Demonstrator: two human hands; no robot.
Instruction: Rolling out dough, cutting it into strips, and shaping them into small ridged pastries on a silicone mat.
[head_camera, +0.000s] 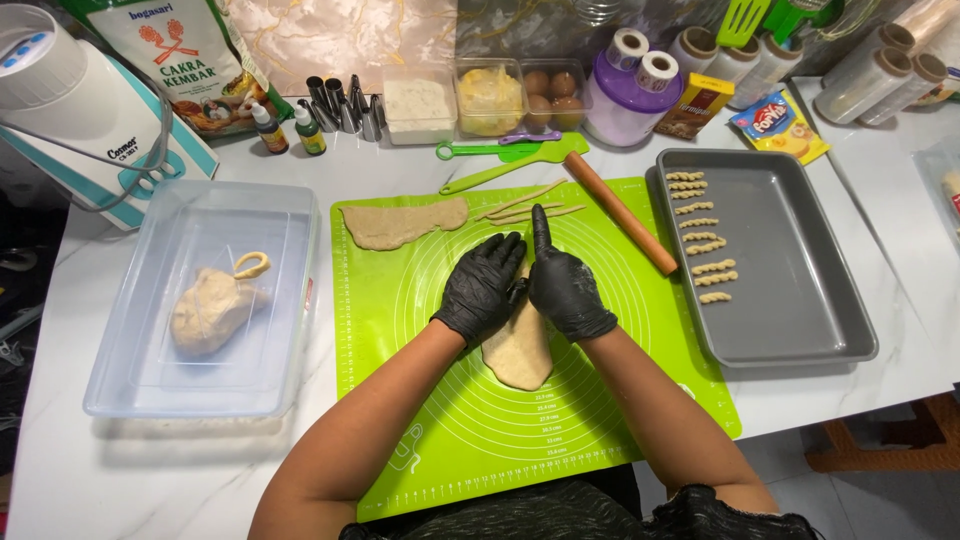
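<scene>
Both my hands wear black gloves and rest on a flattened tan dough piece (520, 355) at the middle of a green silicone mat (420, 420). My left hand (482, 288) lies palm down with fingers spread on the dough's upper left. My right hand (563, 282) touches it on the right, index finger pointing straight away from me. Farther back on the mat lie another flat dough sheet (400, 222) and a few thin dough strips (527, 207).
A wooden rolling pin (620, 213) lies diagonally at the mat's right. A grey baking tray (790, 290) at the right holds several twisted dough sticks (700, 235). At the left, a clear plastic box (130, 330) contains a dough lump (208, 312). Containers, eggs, bottles and packets line the back.
</scene>
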